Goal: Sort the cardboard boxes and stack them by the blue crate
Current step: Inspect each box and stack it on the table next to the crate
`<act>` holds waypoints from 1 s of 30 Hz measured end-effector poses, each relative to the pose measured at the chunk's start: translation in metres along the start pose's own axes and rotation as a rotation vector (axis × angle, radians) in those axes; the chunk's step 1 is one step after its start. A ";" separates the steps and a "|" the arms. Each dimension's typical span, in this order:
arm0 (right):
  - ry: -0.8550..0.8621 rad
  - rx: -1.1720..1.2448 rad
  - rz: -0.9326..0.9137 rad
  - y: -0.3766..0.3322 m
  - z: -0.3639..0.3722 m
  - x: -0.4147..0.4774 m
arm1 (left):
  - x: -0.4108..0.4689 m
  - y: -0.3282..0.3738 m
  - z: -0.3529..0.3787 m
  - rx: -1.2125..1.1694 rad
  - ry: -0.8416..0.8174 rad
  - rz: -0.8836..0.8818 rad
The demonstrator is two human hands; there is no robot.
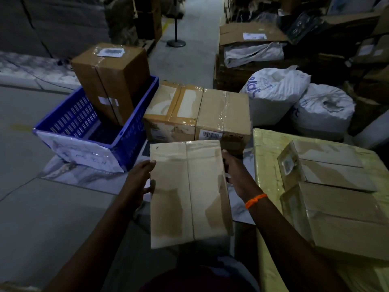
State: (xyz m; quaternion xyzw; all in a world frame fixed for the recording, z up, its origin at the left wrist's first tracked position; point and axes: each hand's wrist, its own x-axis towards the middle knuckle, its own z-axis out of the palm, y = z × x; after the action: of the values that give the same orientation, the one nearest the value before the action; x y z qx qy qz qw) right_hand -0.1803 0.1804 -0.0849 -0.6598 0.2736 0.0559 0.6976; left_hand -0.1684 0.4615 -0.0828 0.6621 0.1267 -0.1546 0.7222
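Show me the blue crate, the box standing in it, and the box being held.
blue crate (133,140), head view, right side wall.
box in the crate (113,85), head view, front face.
held box (172,186), head view, taped top face.

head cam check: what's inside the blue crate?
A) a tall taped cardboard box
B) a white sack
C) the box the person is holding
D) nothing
A: a tall taped cardboard box stands inside the blue crate; the white sacks lie off to the right, and the held box is outside the crate, gripped by the left hand and right hand.
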 end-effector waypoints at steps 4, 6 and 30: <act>0.064 0.064 -0.155 -0.019 -0.009 -0.026 | -0.011 0.023 0.011 -0.111 0.100 0.072; 0.122 0.085 -0.254 -0.030 -0.013 -0.034 | -0.014 0.035 0.017 -0.152 0.096 0.117; 0.277 -1.126 -0.780 -0.028 0.011 -0.043 | -0.003 0.044 0.054 1.265 -0.125 0.841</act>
State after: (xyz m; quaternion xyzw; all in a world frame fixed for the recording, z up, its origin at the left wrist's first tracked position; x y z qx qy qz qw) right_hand -0.2010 0.1996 -0.0403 -0.9721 0.0325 -0.1500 0.1775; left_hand -0.1555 0.4114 -0.0367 0.9324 -0.2901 0.0529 0.2091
